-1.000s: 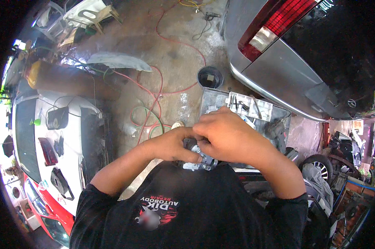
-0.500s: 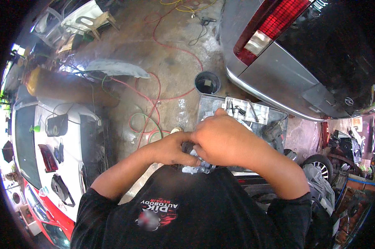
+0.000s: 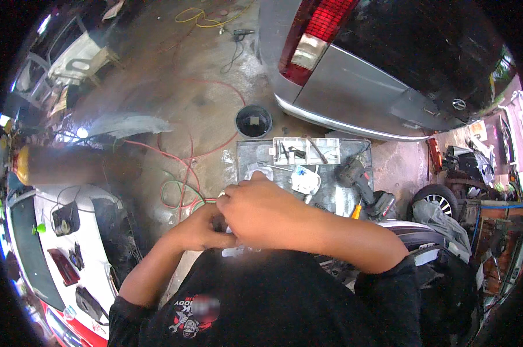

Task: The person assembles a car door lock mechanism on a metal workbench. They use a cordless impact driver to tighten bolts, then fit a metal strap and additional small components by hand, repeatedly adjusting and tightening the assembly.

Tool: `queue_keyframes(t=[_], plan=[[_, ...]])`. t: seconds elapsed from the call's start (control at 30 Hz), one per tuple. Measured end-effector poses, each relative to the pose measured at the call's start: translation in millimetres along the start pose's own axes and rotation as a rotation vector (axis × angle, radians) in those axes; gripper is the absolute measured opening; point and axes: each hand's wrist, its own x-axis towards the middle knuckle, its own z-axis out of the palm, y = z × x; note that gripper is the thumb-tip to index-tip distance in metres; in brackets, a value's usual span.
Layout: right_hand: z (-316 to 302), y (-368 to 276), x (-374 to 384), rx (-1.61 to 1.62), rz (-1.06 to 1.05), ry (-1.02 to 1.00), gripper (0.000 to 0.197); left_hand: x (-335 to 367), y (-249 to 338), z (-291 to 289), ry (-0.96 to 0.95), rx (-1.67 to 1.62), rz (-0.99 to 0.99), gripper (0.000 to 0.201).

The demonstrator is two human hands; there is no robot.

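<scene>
The left hand pinches a small pale-grey part, held off the grey rectangular worktop's near-left corner; the right hand curls above, its grip hidden; the part is now more covered, suggesting closer two-handed handling; the dark pistol-shaped drill shows fully.

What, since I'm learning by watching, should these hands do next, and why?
Probably hold the left hand steady and ease the right hand slightly aside to check the pale part: the left hand seems to grip it, while the right hand lies across, and together they hide most of it.
</scene>
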Motion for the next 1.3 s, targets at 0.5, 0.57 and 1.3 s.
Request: queue_keyframes(t=[0.5,0.57,1.3], plan=[[17,-7,-19,-0.027,0.114,0.154,0.030,3,-2,5,0.068,0.001,0.004,0.060],[18,-9,-22,-0.060,0.122,0.158,0.033,3,0,3,0.061,-0.016,-0.009,0.059],[104,110,-50,0.098,0.452,0.461,0.015,-14,-11,11,0.062,-0.002,0.215,0.073]])
